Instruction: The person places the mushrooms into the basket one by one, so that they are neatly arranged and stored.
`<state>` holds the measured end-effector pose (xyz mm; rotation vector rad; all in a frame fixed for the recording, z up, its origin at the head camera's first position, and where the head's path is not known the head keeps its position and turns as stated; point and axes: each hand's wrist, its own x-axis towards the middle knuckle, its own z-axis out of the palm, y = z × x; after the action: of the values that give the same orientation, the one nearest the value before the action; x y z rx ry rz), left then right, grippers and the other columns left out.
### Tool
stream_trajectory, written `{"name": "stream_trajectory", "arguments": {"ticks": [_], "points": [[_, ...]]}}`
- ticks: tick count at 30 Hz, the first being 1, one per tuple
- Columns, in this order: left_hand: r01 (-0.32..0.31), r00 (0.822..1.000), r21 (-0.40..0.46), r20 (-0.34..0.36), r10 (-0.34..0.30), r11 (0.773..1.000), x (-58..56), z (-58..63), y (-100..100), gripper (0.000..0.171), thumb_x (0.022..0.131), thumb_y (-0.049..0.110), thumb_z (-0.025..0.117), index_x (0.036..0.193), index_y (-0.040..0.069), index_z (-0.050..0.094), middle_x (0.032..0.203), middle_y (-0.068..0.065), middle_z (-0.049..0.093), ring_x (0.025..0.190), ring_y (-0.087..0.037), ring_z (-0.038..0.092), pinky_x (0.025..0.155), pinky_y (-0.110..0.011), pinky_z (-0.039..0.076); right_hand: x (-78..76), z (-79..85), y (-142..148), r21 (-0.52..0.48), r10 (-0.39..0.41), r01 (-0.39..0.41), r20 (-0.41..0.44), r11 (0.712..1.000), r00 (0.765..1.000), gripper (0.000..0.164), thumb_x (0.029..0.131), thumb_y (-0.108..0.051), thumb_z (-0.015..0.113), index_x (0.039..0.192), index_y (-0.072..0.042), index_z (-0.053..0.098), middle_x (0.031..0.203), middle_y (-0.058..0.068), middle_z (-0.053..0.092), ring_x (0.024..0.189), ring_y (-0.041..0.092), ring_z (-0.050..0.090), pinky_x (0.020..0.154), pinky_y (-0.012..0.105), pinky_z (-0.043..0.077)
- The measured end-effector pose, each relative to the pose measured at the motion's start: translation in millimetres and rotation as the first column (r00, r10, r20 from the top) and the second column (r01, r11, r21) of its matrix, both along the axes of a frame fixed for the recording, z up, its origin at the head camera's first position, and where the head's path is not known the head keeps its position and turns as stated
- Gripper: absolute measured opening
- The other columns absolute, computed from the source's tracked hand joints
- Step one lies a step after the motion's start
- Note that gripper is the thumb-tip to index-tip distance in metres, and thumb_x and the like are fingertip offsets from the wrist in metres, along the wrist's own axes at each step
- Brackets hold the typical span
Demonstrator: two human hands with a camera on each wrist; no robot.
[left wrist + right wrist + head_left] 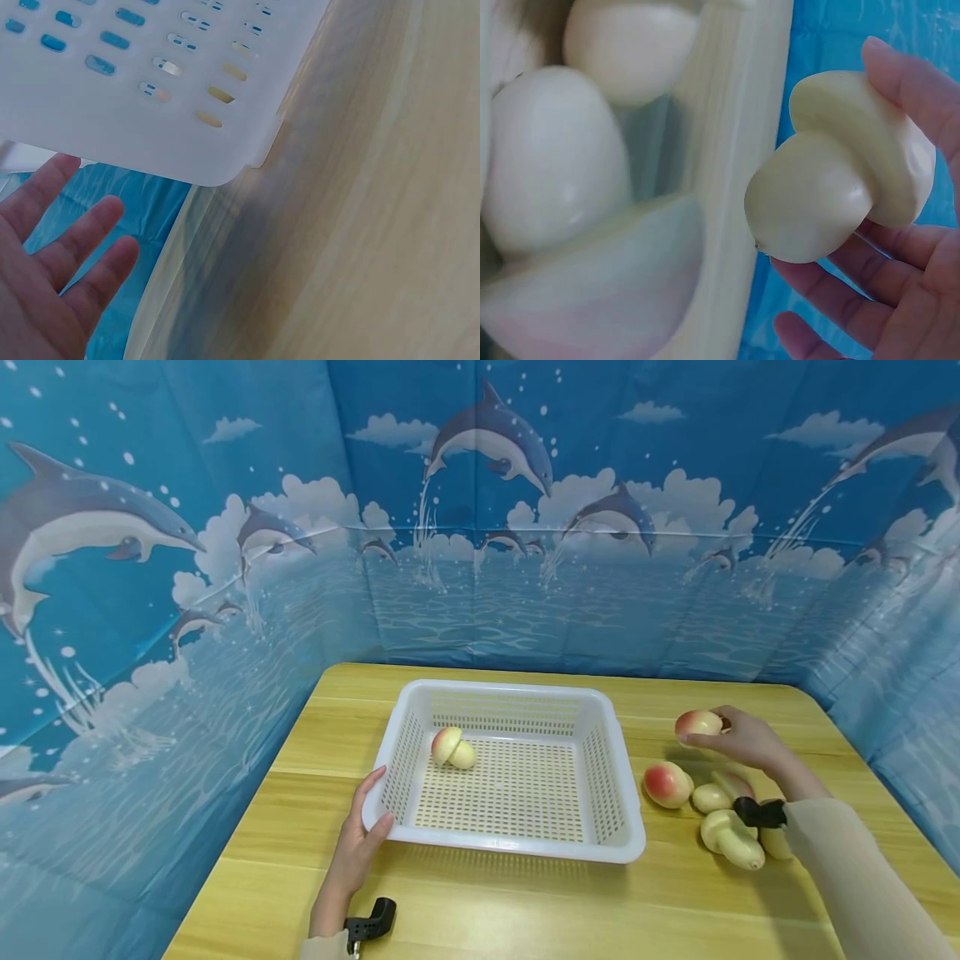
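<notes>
A toy mushroom [697, 723] with a red and cream cap is held by my right hand [738, 739] above the right side of the table. In the right wrist view, the thumb lies on the cap of this mushroom [810, 195] and the fingers are beneath it. My left hand [358, 847] touches the front left corner of a white plastic basket [510, 842]. Its fingers [90, 229] look straight and spread in the left wrist view. One toy mushroom [452, 749] lies on its side inside the basket, towards the left.
Several toy mushrooms lie grouped right of the basket, among them a red-capped one [667, 785] and a pale one [733, 840]. The right forearm partly covers the group. A blue dolphin-print curtain [480, 593] borders the wooden table [465, 910] behind and at both sides.
</notes>
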<state>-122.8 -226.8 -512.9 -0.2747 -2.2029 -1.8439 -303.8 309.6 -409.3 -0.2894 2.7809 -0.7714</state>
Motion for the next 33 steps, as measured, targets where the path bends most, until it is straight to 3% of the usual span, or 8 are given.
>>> {"name": "stream_trajectory", "arguments": {"ticks": [11, 27, 33], "points": [[0.008, 1.0, 0.004, -0.007, -0.008, 1.0, 0.0, -0.6, 0, 0.061, 0.094, 0.007, 0.047, 0.149, 0.019, 0.025, 0.149, -0.017, 0.03, 0.122, -0.039, 0.043, 0.091, -0.033, 0.042, 3.3, 17.5, -18, 0.004, 0.009, -0.009, -0.066, 1.0, 0.998, 0.09, 0.086, -0.057, 0.059, 0.134, 0.015, 0.033, 0.116, 0.032, 0.052, 0.097, 0.041, 0.053, 0.068, 0.045, 0.047], [0.017, 1.0, 0.006, -0.017, -0.017, 1.0, -0.4, -0.4, 0, 0.061, 0.094, 0.006, 0.046, 0.149, 0.019, 0.025, 0.149, -0.018, 0.031, 0.122, -0.04, 0.043, 0.091, -0.033, 0.043, 4.7, 28.2, -38, 0.021, 0.003, 0.0, -0.132, 1.0, 0.991, 0.088, 0.081, -0.063, 0.06, 0.129, 0.008, 0.042, 0.106, 0.022, 0.058, 0.087, 0.033, 0.056, 0.063, 0.041, 0.047], [0.012, 1.0, 0.002, -0.011, -0.012, 1.0, -0.7, -0.5, 0, 0.061, 0.094, 0.008, 0.046, 0.149, 0.02, 0.025, 0.149, -0.018, 0.031, 0.122, -0.04, 0.044, 0.091, -0.034, 0.043, 3.7, 34.2, -47, 0.027, 0.013, -0.01, -0.139, 1.0, 0.99, 0.095, 0.08, -0.065, 0.059, 0.136, 0.008, 0.038, 0.109, 0.023, 0.058, 0.09, 0.034, 0.056, 0.063, 0.041, 0.047]]}}
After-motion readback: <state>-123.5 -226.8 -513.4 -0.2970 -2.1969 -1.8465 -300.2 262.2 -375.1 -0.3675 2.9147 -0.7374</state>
